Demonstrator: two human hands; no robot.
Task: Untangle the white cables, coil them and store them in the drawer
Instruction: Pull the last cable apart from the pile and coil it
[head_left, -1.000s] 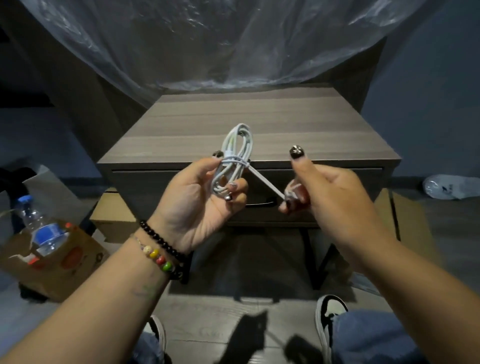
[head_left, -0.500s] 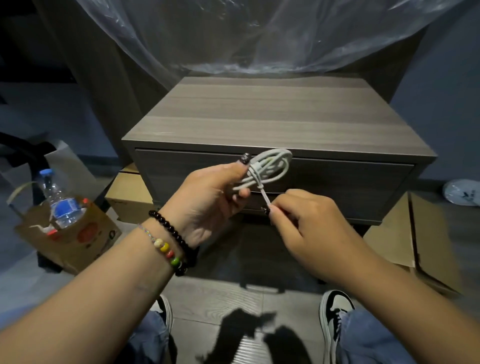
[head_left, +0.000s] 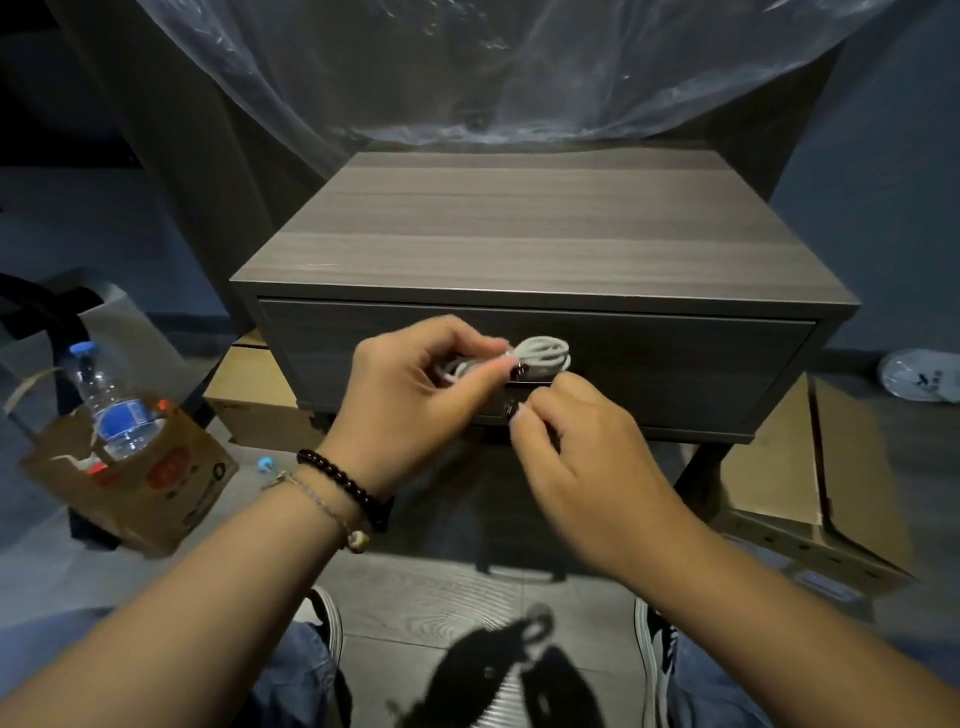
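White cable, one coiled bundle (head_left: 540, 354), sits in front of the closed drawer front (head_left: 675, 374) of a grey wood-grain nightstand (head_left: 519, 244); its loops fan out to the right in a rounded bunch of several strands, the rest hidden inside the left hand (head_left: 415, 395). That hand curls its fingers round the bundle, thumb and a dark-nailed fingertip pinching it near the middle. The right hand (head_left: 582, 457) is just below and beside it, fingers curled with the tips drawn together at a small dark spot by the drawer; motion blur keeps me from telling whether they pinch anything. Two bracelets circle the left wrist: one of dark beads (head_left: 340, 480), one thin chain with a charm (head_left: 322, 506). One plastic water bottle (head_left: 111, 410) with a blue cap stands in one brown paper bag (head_left: 135, 478) on the floor at left. Flattened cardboard (head_left: 810, 467) lies right of the nightstand, clear plastic sheeting (head_left: 493, 67) hangs behind it, and two sneakers (head_left: 652, 639) show at the bottom.
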